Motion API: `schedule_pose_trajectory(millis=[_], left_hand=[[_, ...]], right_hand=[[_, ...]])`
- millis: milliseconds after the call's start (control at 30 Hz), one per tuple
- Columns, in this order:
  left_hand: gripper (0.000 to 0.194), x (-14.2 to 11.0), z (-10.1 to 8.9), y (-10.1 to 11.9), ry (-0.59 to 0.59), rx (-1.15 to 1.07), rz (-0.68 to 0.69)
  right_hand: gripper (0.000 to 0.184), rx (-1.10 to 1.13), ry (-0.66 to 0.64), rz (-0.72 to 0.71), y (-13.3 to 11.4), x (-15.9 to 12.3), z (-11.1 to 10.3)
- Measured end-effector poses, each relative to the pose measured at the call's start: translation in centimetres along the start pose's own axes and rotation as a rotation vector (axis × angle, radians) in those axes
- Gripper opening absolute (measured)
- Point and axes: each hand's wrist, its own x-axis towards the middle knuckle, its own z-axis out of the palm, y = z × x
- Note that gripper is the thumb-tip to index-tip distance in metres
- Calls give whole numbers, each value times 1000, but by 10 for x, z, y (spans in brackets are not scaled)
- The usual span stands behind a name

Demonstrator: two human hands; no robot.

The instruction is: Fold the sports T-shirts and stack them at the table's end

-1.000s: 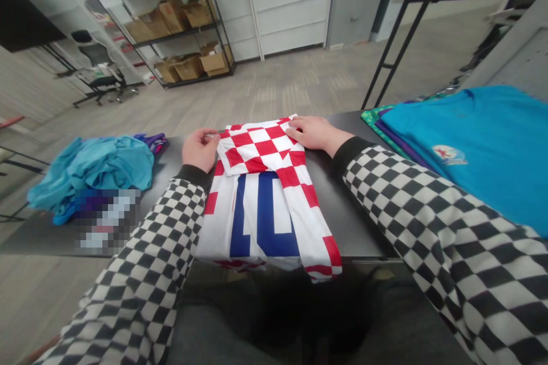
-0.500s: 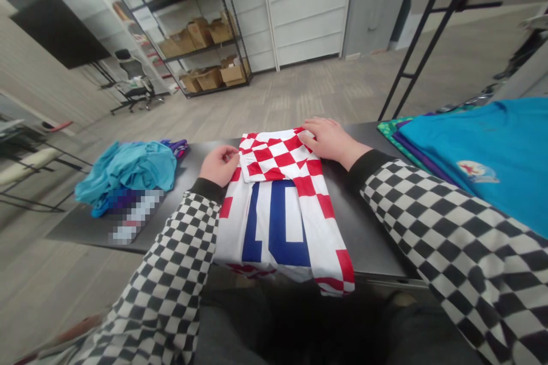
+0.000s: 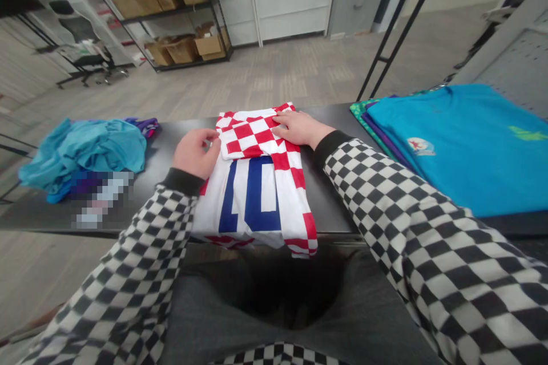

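Note:
A red-and-white checked football jersey [image 3: 246, 194] with a blue number 10 lies folded lengthwise on the dark table [image 3: 329, 199]. Its checked sleeves are laid over the body, and one hangs slightly past the near table edge. My right hand [image 3: 297, 127] rests flat on the upper right of the jersey, fingers stretched out. At the jersey's upper left edge is my left hand [image 3: 194, 153], fingers curved and a gap between thumb and forefinger; I see no cloth gripped between them.
A crumpled light-blue garment heap [image 3: 92, 151] lies on the table's left. On the right is a stack of flat shirts, a blue T-shirt [image 3: 479, 154] on top. Beyond the table stand shelving with cardboard boxes [image 3: 175, 48], an office chair [image 3: 81, 45] and a black metal frame [image 3: 391, 40].
My left thumb and fingers have parted a little at the jersey's edge. My right hand has slid slightly inward over the cloth. The camera view has swung about.

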Motion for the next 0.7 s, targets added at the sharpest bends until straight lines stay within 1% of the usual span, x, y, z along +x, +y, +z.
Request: schedule_pose_trajectory(millis=[33,67,100,167,233,267,300,333,400,433,500,567,600,633,700], left_hand=[[27,-24,-10,20,20,-60,-5],[27,-52,-18,40,-1,-136,-21],[28,-82,-26,60,-96,-222,-46],[37,-139,-33,91,-416,-377,-104],[35,-184,-32,107,-446,-400,-192],[35,-199,-30,109,-465,-415,-242],[37,-210,-25,108,-497,-433,-291],[40,-218,-20,105,-556,-457,-333],[44,-225,-8,99,-665,-511,-389],[45,-227,0,97,-674,-542,-410],[53,-232,17,96,-630,-666,-457],[62,-237,34,102,-597,-875,-511],[63,-240,41,106,-593,-976,-533],[62,-243,47,110,-589,-1048,-551],[56,-245,51,116,-574,-1077,-554]], right_hand=[[63,1,1,-14,-1,0,0],[63,3,1,-31,-1,0,0],[62,4,1,-47,-1,0,0],[61,7,5,-68,-1,1,0],[60,11,6,-70,-1,2,1],[60,11,7,-70,-1,2,1],[60,11,7,-72,-1,2,0],[61,9,7,-74,-1,2,0],[62,7,11,-73,-2,2,0],[61,7,14,-69,-3,1,-1],[60,7,20,-57,-3,1,-1],[59,3,24,-47,-2,2,0],[59,2,22,-46,-1,2,0],[60,2,20,-48,0,3,0],[62,6,18,-50,2,4,2]])
